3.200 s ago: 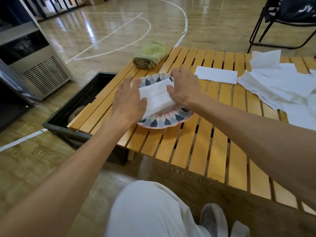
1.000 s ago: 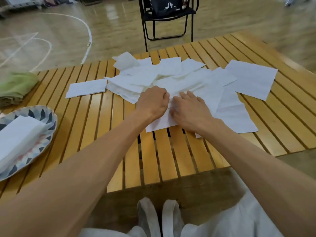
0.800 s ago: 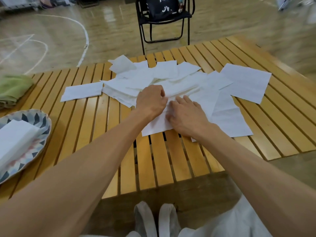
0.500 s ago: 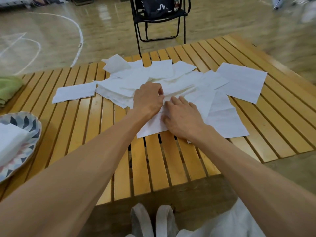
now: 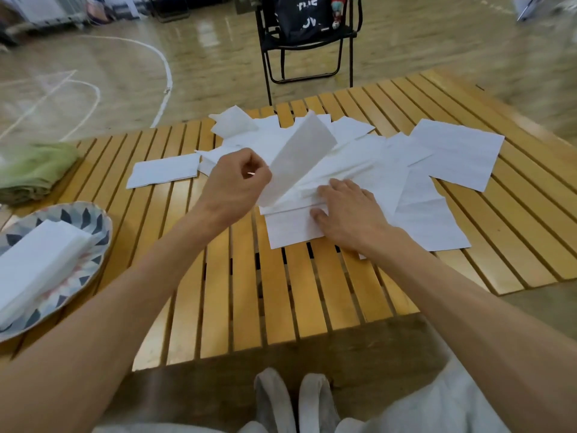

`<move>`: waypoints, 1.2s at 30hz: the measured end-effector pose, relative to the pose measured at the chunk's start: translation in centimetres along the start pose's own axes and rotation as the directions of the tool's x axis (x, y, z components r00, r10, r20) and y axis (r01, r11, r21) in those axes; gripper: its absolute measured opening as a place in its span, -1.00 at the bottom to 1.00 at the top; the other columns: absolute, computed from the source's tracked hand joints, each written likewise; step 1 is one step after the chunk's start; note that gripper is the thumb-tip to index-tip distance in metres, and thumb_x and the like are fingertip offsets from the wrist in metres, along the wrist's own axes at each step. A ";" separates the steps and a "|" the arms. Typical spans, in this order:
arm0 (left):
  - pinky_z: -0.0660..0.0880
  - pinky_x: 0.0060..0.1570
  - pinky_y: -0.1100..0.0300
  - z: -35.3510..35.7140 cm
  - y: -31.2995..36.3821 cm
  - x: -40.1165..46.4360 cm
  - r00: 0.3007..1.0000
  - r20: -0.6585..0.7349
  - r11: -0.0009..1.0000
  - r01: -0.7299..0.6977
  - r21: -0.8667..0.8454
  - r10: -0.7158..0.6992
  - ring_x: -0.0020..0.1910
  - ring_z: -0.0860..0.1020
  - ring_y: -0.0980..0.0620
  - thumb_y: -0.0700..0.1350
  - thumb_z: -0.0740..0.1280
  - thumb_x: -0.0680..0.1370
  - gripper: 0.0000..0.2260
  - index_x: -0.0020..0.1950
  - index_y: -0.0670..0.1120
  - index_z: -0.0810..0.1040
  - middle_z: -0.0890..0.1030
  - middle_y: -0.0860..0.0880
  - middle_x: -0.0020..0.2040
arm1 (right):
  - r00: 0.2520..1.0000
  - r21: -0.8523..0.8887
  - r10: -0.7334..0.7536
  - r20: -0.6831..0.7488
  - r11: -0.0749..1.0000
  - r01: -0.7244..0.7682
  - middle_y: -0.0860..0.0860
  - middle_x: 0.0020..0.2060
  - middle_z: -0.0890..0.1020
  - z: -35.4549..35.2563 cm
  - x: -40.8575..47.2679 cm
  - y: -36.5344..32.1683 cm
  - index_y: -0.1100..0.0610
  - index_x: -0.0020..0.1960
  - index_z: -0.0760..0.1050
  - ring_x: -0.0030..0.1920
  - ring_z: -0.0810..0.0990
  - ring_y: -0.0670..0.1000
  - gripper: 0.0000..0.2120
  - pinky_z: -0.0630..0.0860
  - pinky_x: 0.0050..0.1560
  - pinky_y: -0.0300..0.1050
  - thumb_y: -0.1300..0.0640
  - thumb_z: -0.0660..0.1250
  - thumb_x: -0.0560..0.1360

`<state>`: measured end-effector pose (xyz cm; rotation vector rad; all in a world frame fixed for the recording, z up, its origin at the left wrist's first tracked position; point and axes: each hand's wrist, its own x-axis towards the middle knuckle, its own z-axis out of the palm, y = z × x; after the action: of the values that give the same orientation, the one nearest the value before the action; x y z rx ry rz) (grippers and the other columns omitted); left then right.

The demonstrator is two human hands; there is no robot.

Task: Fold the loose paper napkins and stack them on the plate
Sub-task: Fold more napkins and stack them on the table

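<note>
Seen from a head-worn camera looking down: nearest the viewer, pale trousers and two grey-white shoes sit just below the near edge of a slatted wooden table. Both bare forearms reach forward over the table.

Left of the arms, at the table's near-left edge, a patterned plate holds a stack of folded napkins.

Beyond the plate, toward the table's middle, the two hands work on one napkin. Half a second ago both hands lay low and close together on the pile; now the left hand has risen, its fingers curled and pinching the edge of a lifted napkin flap, which stands tilted up off the table. The right hand lies flat with straight fingers spread, pressing the rest of that napkin down just right of the left hand.

Behind and right of the hands, the pile of loose napkins spreads across the table's middle, with one flat napkin at its far right. Left of the pile lies a single folded napkin, apart from it. Further left, at the table's edge beyond the plate, rests a green cloth.

Beyond the table's far edge, a black folding chair stands on a glossy floor with white court lines.
</note>
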<state>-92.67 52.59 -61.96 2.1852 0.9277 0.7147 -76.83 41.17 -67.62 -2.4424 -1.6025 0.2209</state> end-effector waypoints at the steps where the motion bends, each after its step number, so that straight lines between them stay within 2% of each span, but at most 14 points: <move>1: 0.40 -0.15 0.19 -1.4 -0.2 -1.0 0.998 0.037 0.997 0.048 -0.058 -0.046 -0.20 0.49 0.07 -0.14 0.29 0.57 -0.85 -0.08 -0.23 0.54 0.56 -0.14 -0.18 | 1.000 -0.002 0.000 0.001 1.000 0.000 0.08 0.43 0.40 -0.1 -0.1 -0.2 0.11 0.45 0.36 0.46 0.28 0.13 -0.56 0.24 0.40 0.08 -0.07 0.12 0.64; 2: 0.38 -0.15 0.13 -2.8 -0.5 -2.0 0.991 0.087 0.988 0.108 -0.113 -0.098 -0.20 0.47 0.02 -0.14 0.28 0.58 -0.82 -0.07 -0.26 0.53 0.52 -0.19 -0.17 | 1.000 -0.002 -0.003 0.007 1.000 0.003 0.09 0.44 0.39 -0.3 -0.3 -0.4 0.12 0.46 0.35 0.47 0.28 0.13 -0.55 0.24 0.41 0.08 -0.07 0.12 0.65; 4: 0.38 -0.13 0.10 -5.3 -1.6 -3.7 0.954 0.213 0.958 0.246 -0.147 -0.212 -0.19 0.47 -0.01 -0.14 0.27 0.60 -0.80 -0.03 -0.29 0.50 0.51 -0.12 -0.18 | 1.000 0.002 -0.008 0.020 1.000 0.008 0.10 0.47 0.35 -0.6 -0.5 -0.9 0.12 0.49 0.32 0.49 0.25 0.14 -0.53 0.22 0.43 0.07 -0.06 0.13 0.65; 6: 0.43 -0.13 0.11 -7.1 -3.1 -5.1 0.892 0.324 0.944 0.330 0.008 -0.315 -0.19 0.50 -0.01 -0.13 0.29 0.60 -0.83 -0.02 -0.23 0.55 0.56 -0.06 -0.18 | 1.000 0.004 -0.010 0.029 1.000 0.010 0.10 0.50 0.33 -0.8 -0.7 -1.4 0.12 0.51 0.29 0.51 0.23 0.14 -0.52 0.20 0.45 0.07 -0.05 0.14 0.65; 8: 0.47 -0.14 0.17 -8.1 -4.9 -6.0 0.851 0.355 0.919 0.323 0.225 -0.386 -0.19 0.55 0.03 -0.12 0.32 0.59 -0.90 -0.07 -0.11 0.59 0.62 -0.02 -0.16 | 0.999 0.007 -0.020 0.028 1.000 0.020 0.10 0.50 0.32 -0.8 -0.9 -1.9 0.12 0.51 0.28 0.51 0.22 0.13 -0.52 0.19 0.46 0.07 -0.04 0.14 0.65; 11: 0.41 -0.22 0.22 -8.2 -7.4 -6.9 0.906 0.242 0.858 0.201 0.472 -0.346 -0.14 0.55 0.11 -0.11 0.35 0.57 -0.90 -0.15 0.03 0.56 0.60 0.08 -0.16 | 0.999 0.009 -0.029 0.033 1.000 0.028 0.09 0.49 0.34 -0.6 -0.9 -2.5 0.13 0.51 0.30 0.51 0.23 0.12 -0.54 0.19 0.46 0.06 -0.01 0.14 0.66; 15: 0.40 -0.22 0.19 -8.0 -9.6 -7.5 0.973 0.079 0.855 0.152 0.495 -0.218 -0.13 0.52 0.09 -0.16 0.28 0.58 -0.88 -0.13 0.01 0.53 0.57 0.08 -0.15 | 0.997 -0.019 -0.041 0.060 0.999 0.043 0.08 0.47 0.37 0.0 -0.7 -2.8 0.14 0.49 0.32 0.50 0.25 0.09 -0.59 0.21 0.46 0.03 0.06 0.13 0.66; 18: 0.46 -0.20 0.10 -8.2 -11.0 -8.0 0.986 0.012 0.748 0.116 0.653 -0.164 -0.14 0.52 0.02 -0.21 0.23 0.59 -0.85 -0.10 0.02 0.48 0.57 0.02 -0.11 | 0.997 0.006 -0.052 0.049 0.999 0.051 0.08 0.46 0.39 0.3 -0.6 -2.8 0.14 0.48 0.33 0.48 0.28 0.08 -0.60 0.23 0.46 0.02 0.09 0.13 0.66; 20: 0.50 -0.13 0.04 -8.6 -11.6 -8.6 0.993 -0.021 0.681 0.093 0.726 -0.113 -0.12 0.52 -0.02 -0.22 0.23 0.59 -0.87 0.01 0.00 0.51 0.56 -0.02 -0.04 | 0.998 0.032 -0.050 0.044 0.998 0.048 0.08 0.49 0.35 0.3 -0.7 -2.7 0.15 0.51 0.31 0.50 0.26 0.08 -0.57 0.20 0.48 0.01 0.09 0.14 0.66; 24: 0.45 0.16 -0.05 -8.3 -11.2 -10.1 0.994 -0.067 0.706 0.112 0.699 -0.091 0.16 0.50 -0.09 -0.17 0.22 0.61 -0.76 0.27 -0.02 0.50 0.51 -0.08 0.22 | 0.998 0.139 -0.039 0.051 0.990 0.031 0.06 0.61 0.10 0.0 -1.2 -2.4 0.09 0.58 0.18 0.60 0.05 0.07 -0.51 0.06 0.54 0.01 0.06 0.14 0.68; 27: 0.37 0.30 -0.03 -6.9 -10.6 -11.6 0.995 0.017 0.775 0.069 0.628 -0.103 0.27 0.43 -0.02 -0.12 0.21 0.63 -0.73 0.33 0.03 0.47 0.46 -0.01 0.32 | 0.998 0.092 -0.030 0.060 0.995 0.024 0.05 0.63 -0.01 -0.7 0.3 -1.4 0.09 0.60 0.15 0.62 -0.07 0.07 -0.49 0.04 0.55 0.08 0.01 0.12 0.69; 32: 0.32 0.33 0.01 -6.1 -11.2 -13.1 0.995 0.010 0.811 0.071 0.580 -0.095 0.33 0.35 0.02 -0.10 0.14 0.65 -0.72 0.35 0.06 0.43 0.43 0.04 0.33 | 0.985 -0.105 -0.017 0.175 0.994 0.035 0.07 0.63 0.02 -1.5 3.8 0.4 0.10 0.58 0.22 0.62 -0.06 0.10 -0.47 0.06 0.56 0.12 -0.10 0.07 0.68; 36: 0.29 0.33 0.03 -6.2 -11.3 -13.2 0.995 0.008 0.821 0.075 0.565 -0.096 0.33 0.34 0.04 -0.09 0.15 0.65 -0.72 0.35 0.06 0.43 0.43 0.06 0.33 | 0.986 -0.132 -0.016 0.167 0.990 0.039 0.07 0.61 0.11 -1.5 4.5 0.5 0.20 0.59 0.16 0.60 0.04 0.09 -0.41 0.06 0.56 0.07 -0.11 0.07 0.68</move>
<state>-109.51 50.71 -69.24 2.6295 1.3429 0.3764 -74.24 45.00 -66.35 -2.5605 -1.7725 0.3288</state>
